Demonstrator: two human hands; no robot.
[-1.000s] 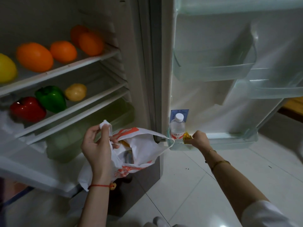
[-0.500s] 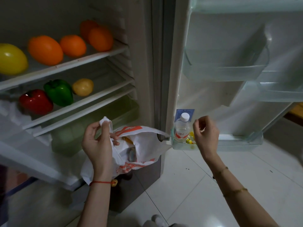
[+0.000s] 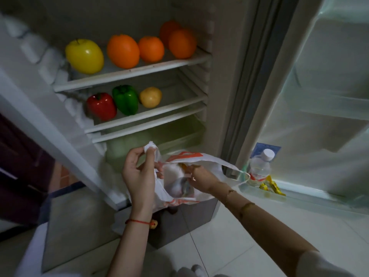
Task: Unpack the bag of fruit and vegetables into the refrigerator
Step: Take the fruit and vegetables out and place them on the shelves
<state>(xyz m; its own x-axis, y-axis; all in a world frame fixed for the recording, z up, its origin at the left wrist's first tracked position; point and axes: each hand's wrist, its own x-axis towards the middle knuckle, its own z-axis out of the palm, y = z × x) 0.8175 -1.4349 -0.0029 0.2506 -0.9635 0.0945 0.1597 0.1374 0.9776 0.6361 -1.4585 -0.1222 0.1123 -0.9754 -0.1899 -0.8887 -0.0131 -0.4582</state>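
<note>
A white plastic bag [image 3: 211, 162] with orange print hangs open in front of the open refrigerator. My left hand [image 3: 137, 172] pinches the bag's handle at its left rim. My right hand [image 3: 201, 174] reaches into the bag's mouth, fingers hidden inside; whether they hold anything is unclear. The upper shelf [image 3: 139, 71] carries a yellow apple [image 3: 84, 55] and several oranges [image 3: 122, 50]. On the shelf below sit a red pepper [image 3: 101, 105], a green pepper [image 3: 125, 99] and a potato [image 3: 150, 96].
The open door is at right; its bottom rack [image 3: 299, 193] holds a water bottle [image 3: 259, 168] and a yellow packet [image 3: 272, 187]. A pale green crisper drawer [image 3: 151, 140] sits under the shelves. White tiled floor lies below, a dark cabinet at left.
My right hand left the door's bottom rack, where the yellow packet now lies, and moved left into the bag. My left hand kept hold of the bag handle. The view shifted left.
</note>
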